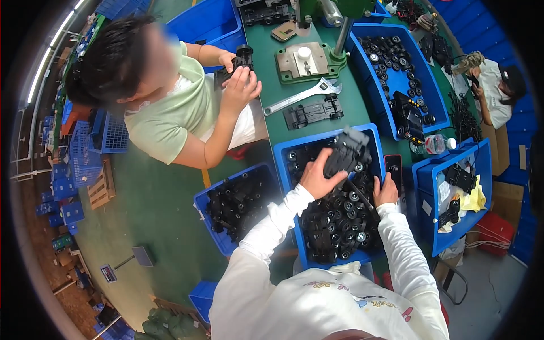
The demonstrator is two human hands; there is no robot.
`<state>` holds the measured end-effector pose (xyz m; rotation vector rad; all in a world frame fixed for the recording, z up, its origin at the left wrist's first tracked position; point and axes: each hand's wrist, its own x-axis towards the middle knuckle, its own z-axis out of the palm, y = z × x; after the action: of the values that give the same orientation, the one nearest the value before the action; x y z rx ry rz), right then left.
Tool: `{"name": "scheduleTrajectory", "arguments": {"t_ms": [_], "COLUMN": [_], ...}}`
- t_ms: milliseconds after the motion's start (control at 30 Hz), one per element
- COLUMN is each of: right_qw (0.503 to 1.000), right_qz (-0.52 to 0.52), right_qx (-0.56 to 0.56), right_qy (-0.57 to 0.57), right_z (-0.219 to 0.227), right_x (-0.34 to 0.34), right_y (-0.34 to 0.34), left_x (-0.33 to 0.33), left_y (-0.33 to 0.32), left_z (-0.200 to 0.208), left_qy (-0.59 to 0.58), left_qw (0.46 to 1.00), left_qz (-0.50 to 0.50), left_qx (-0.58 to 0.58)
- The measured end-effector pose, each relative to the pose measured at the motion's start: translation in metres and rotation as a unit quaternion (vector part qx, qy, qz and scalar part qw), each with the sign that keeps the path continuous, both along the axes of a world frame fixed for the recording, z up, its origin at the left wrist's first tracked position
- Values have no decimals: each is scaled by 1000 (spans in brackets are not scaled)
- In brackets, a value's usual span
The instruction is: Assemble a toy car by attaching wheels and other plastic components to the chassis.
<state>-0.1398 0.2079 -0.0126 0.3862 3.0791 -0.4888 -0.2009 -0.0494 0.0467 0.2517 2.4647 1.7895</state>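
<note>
My left hand [320, 177] grips a black toy car chassis [348, 148], blurred by motion, over the far part of a blue bin [279, 164]. Inside the bin lie many small black wheels [347, 218] and a few more black chassis parts [318, 237]. At the bin's right side is my right hand [386, 191], its fingers curled; what they hold, if anything, I cannot make out. A thin dark rod [362, 198] slants across the wheels between my two hands.
Beyond the bin lie a chassis [313, 113], an adjustable wrench [303, 96] and a green press [309, 61]. A phone [392, 165] and bins of wheels [362, 62] and parts [436, 226] are on the right. At left, a co-worker [170, 107] holds a chassis [243, 56] above another bin [218, 246].
</note>
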Motion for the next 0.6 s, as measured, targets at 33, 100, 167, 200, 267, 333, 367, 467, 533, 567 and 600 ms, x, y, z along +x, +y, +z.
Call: {"name": "scheduleTrajectory", "arguments": {"t_ms": [33,100,167,200,267,333,367,467,533,567,600], "right_qw": [1000,1000,1000,1000,1000,1000,1000,1000,1000,1000,1000], "right_qz": [-1,-2,-5,-4,-4,-9,-8,-9,-12,-15,-16], "right_qx": [-1,-1,3,3,5,5,6,4,1,2,3], "right_qy": [0,-6,-13,-7,-1,-9,-8,-14,-16,-15,-18], "right_z": [-1,-1,-2,-1,0,-1,-1,-1,-1,0,1], "right_x": [1,0,1,1,0,1,0,-1,0,0,0], "right_y": [2,0,0,0,0,-1,-2,-4,-3,-2,-1], "left_x": [-7,-27,-49,-61,-86,-107,-118,-146,-159,-164,-166], "left_y": [0,-1,-9,-12,-19,-28,-34,-48,-54,-53,-54], "left_z": [11,20,36,36,30,30,23,9,10,14,18], "left_qy": [16,2,-19,14,34,34,48,49,62,76,84], "left_qw": [999,969,939,934,920,911,915,905,908,907,910], "left_qz": [26,96,165,189,215,250,258,288,296,306,313], "left_qx": [18,227,302,304,325,325,307,309,290,278,258]}}
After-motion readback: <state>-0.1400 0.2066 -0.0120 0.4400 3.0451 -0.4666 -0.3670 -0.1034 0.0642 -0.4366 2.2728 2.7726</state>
